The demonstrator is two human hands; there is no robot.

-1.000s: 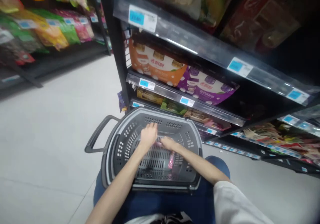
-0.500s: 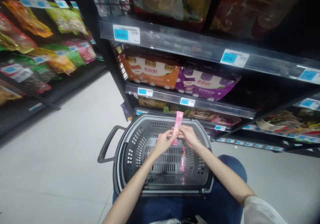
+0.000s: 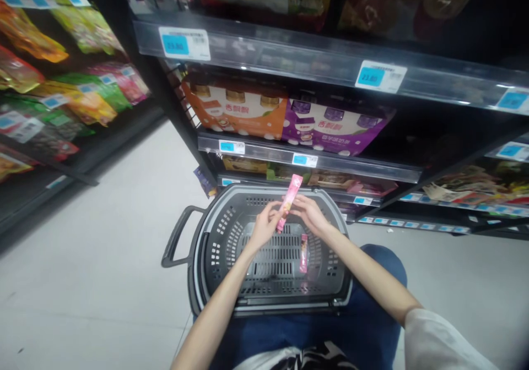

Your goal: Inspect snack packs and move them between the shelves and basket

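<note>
A slim pink stick sachet [image 3: 290, 201] is held above the shopping basket, its top leaning right. My left hand [image 3: 265, 226] pinches its lower part between thumb and fingers. My right hand [image 3: 312, 216] is just to the right of the sachet, fingers apart and fingertips close to its edge; whether they touch it I cannot make out. Below, a second pink stick sachet [image 3: 303, 254] lies on the slatted floor of the grey basket [image 3: 212, 284], towards the right side. The basket rests by my knees, its handle [image 3: 176, 238] sticking out left.
Shelving stands directly ahead, with an orange multipack [image 3: 239, 111] and a purple multipack [image 3: 334, 128] on one level. A clear shelf edge [image 3: 285, 56] with price tags juts out above them. Bagged snacks [image 3: 91, 105] fill the left shelves. Pale floor [image 3: 124, 210] lies left of the basket.
The sachet in my left hand has tipped from nearly upright to a rightward lean. My right hand's fingers have loosened from it and spread. The view has shifted slightly.
</note>
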